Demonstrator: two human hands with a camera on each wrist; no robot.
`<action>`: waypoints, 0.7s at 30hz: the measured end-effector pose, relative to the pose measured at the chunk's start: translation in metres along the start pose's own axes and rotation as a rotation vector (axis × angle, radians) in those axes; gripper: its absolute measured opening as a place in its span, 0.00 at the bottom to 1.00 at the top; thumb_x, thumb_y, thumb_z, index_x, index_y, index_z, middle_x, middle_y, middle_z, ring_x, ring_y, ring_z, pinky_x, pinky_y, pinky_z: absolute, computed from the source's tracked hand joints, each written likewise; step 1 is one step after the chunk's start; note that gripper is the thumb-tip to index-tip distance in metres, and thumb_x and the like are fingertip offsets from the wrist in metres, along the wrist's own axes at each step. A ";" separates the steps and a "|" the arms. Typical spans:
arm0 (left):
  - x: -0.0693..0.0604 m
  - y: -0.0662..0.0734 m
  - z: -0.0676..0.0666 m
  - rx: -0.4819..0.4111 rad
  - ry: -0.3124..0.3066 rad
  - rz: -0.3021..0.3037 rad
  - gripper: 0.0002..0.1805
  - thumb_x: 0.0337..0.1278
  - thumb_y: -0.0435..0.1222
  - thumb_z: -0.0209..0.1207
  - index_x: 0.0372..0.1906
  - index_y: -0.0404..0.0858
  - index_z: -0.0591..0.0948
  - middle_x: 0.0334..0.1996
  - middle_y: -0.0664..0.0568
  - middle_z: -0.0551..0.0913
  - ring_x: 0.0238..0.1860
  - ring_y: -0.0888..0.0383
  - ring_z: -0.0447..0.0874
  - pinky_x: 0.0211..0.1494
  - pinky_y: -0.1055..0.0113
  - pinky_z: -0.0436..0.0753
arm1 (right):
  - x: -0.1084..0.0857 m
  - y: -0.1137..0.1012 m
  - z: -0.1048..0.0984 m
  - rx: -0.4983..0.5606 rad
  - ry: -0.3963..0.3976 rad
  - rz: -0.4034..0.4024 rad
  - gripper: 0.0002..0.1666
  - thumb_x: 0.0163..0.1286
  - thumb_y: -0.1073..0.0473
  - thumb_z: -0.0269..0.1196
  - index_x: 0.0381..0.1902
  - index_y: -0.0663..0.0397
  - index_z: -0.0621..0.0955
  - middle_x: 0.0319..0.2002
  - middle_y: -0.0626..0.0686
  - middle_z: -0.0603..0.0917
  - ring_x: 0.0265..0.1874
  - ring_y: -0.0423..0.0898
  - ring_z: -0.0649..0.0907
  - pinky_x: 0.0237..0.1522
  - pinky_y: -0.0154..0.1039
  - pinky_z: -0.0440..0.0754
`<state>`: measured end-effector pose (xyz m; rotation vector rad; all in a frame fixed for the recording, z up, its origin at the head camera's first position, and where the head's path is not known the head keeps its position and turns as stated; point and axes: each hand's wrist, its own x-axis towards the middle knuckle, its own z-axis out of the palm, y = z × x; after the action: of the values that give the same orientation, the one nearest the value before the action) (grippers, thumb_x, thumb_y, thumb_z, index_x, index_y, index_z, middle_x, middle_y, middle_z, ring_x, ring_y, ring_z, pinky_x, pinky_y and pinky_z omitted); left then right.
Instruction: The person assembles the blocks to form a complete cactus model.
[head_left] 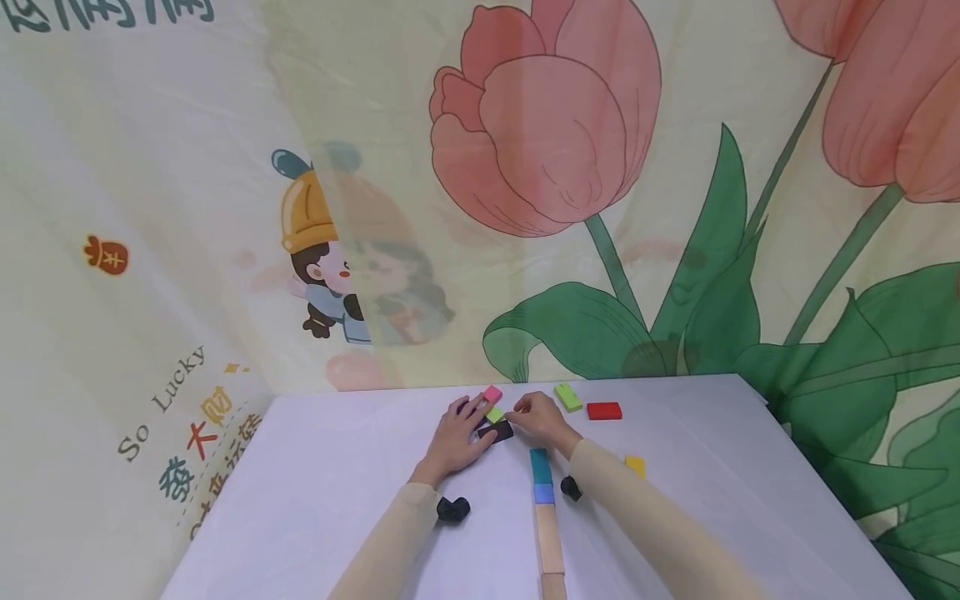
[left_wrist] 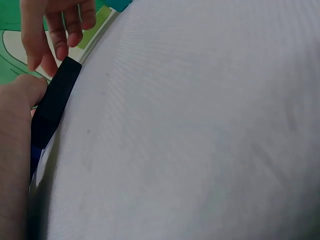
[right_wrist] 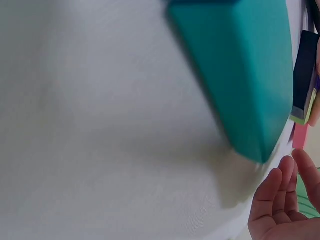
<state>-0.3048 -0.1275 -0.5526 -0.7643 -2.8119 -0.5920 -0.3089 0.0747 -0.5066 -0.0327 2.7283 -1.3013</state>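
My left hand (head_left: 453,437) lies over a small group of blocks on the table, its fingers spread and touching them. A black block (head_left: 501,431) is by its thumb. Behind that are a light green block (head_left: 495,414) and a pink block (head_left: 492,393). A dark purple-blue block is mostly hidden under the fingers. Just right of the group is my right hand (head_left: 543,419), fingers loosely bent, with nothing seen between them in the right wrist view. A teal block (right_wrist: 245,75) looms large in that view, near the right wrist.
A row runs toward me: the teal block, a blue block (head_left: 543,493) and wooden blocks (head_left: 549,537). To the right lie another green block (head_left: 568,397), a red block (head_left: 604,411) and a yellow block (head_left: 635,465). A printed curtain (head_left: 375,167) hangs behind the white table (head_left: 300,500).
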 end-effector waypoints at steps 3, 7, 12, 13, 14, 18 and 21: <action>0.000 0.000 0.001 0.001 0.003 -0.002 0.34 0.67 0.56 0.51 0.74 0.49 0.66 0.75 0.51 0.61 0.73 0.42 0.54 0.69 0.41 0.62 | 0.003 0.001 0.005 0.018 -0.007 -0.005 0.18 0.66 0.53 0.66 0.44 0.63 0.82 0.38 0.54 0.81 0.37 0.49 0.77 0.41 0.43 0.79; 0.001 -0.001 0.003 0.014 -0.005 -0.012 0.34 0.67 0.56 0.51 0.74 0.49 0.66 0.75 0.51 0.61 0.74 0.43 0.54 0.70 0.42 0.62 | 0.007 0.002 0.008 0.036 -0.006 0.009 0.18 0.68 0.53 0.65 0.45 0.64 0.82 0.39 0.55 0.81 0.37 0.49 0.77 0.42 0.44 0.80; 0.001 -0.001 0.008 0.036 -0.013 -0.013 0.35 0.68 0.58 0.48 0.75 0.50 0.64 0.75 0.51 0.60 0.74 0.44 0.53 0.70 0.42 0.62 | 0.010 0.000 0.005 0.047 0.027 0.038 0.17 0.69 0.54 0.63 0.45 0.64 0.82 0.41 0.57 0.80 0.41 0.51 0.78 0.46 0.47 0.80; 0.000 -0.001 0.008 0.033 -0.002 -0.008 0.35 0.68 0.58 0.48 0.74 0.49 0.65 0.75 0.51 0.61 0.73 0.43 0.54 0.70 0.42 0.63 | 0.011 0.000 0.004 0.045 0.032 0.039 0.17 0.70 0.54 0.63 0.45 0.64 0.82 0.41 0.57 0.80 0.41 0.52 0.78 0.46 0.47 0.80; 0.000 -0.001 0.009 0.034 0.009 -0.002 0.34 0.68 0.58 0.48 0.74 0.49 0.66 0.75 0.50 0.62 0.73 0.43 0.54 0.69 0.42 0.63 | 0.012 -0.001 0.003 0.042 0.040 0.036 0.16 0.70 0.54 0.63 0.45 0.63 0.82 0.41 0.57 0.80 0.41 0.52 0.78 0.47 0.47 0.80; -0.001 -0.002 0.010 0.052 0.052 0.019 0.34 0.68 0.59 0.47 0.72 0.47 0.69 0.73 0.49 0.64 0.71 0.42 0.57 0.67 0.41 0.66 | 0.019 0.001 -0.001 0.025 0.062 0.031 0.16 0.71 0.54 0.62 0.47 0.63 0.81 0.40 0.56 0.80 0.39 0.51 0.78 0.45 0.45 0.80; 0.001 -0.005 0.009 0.056 0.056 0.020 0.34 0.68 0.58 0.48 0.73 0.48 0.69 0.73 0.48 0.64 0.71 0.42 0.57 0.67 0.41 0.66 | 0.025 0.003 -0.006 0.016 0.074 0.029 0.16 0.71 0.55 0.62 0.48 0.63 0.81 0.42 0.57 0.80 0.40 0.51 0.78 0.45 0.45 0.80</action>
<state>-0.3081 -0.1273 -0.5619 -0.7527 -2.7542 -0.5204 -0.3339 0.0800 -0.5076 0.0574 2.7679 -1.3432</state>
